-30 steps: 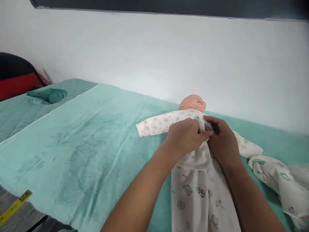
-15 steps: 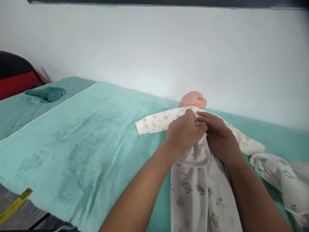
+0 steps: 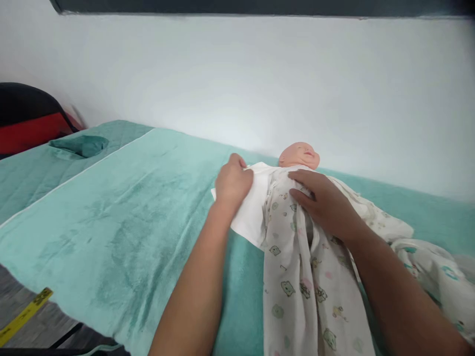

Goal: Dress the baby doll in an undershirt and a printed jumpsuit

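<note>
A baby doll point(image 3: 300, 155) lies on its back on a teal towel point(image 3: 122, 217), dressed in a white romper with small animal prints point(image 3: 300, 277). My left hand point(image 3: 233, 182) is closed on the romper's left front flap point(image 3: 252, 210), which is spread outwards with its plain white inside showing. On the doll's chest rests my right hand point(image 3: 322, 202), fingers stretched flat on the printed cloth. The doll's body and legs are hidden under the garment.
More printed baby cloth point(image 3: 434, 272) lies bunched at the right. A folded teal cloth point(image 3: 79, 146) sits at the back left near a red and black chair point(image 3: 25, 123). A white wall runs behind. A yellow tape point(image 3: 24, 316) marks the floor.
Both hands were pinched together at the romper's chest. Now my left hand has pulled the flap out to the left, and my right hand lies flat on the chest.
</note>
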The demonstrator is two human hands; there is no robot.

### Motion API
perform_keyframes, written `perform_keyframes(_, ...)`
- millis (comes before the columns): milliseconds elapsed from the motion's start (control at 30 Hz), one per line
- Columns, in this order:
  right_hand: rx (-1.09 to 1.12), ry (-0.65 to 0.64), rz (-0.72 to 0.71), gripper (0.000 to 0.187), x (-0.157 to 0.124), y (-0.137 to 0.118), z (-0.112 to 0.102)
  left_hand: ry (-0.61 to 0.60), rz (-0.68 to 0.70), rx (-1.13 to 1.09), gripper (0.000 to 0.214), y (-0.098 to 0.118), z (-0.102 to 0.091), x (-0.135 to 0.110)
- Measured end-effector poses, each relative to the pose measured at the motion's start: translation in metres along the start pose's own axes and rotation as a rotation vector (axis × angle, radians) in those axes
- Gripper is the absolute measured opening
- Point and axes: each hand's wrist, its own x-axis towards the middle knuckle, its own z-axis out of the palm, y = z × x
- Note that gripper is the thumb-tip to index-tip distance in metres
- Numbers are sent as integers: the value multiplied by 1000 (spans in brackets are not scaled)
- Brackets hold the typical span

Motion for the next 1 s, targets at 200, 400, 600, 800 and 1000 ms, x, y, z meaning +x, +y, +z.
perform_keyframes(200, -307, -368, -144, 39, 65, -22, 14, 78, 80, 341, 31, -14, 0, 1)
perform_keyframes(400, -261, -487, -207, 31, 90, -28, 23, -14, 364, 283, 26, -9, 35, -5)
perform_keyframes(600, -45, -514, -169, 47, 95, -12, 21, 42, 299, 330, 29, -9, 65, -2)
perform_keyframes(800, -337, -570, 69, 33, 102, -22, 18, 27, 246, 319, 19, -9, 55, 5)
perform_keyframes(1000, -373, -713, 87, 31, 106, -22, 3, 31, 139, 222, 32, -19, 43, 12)
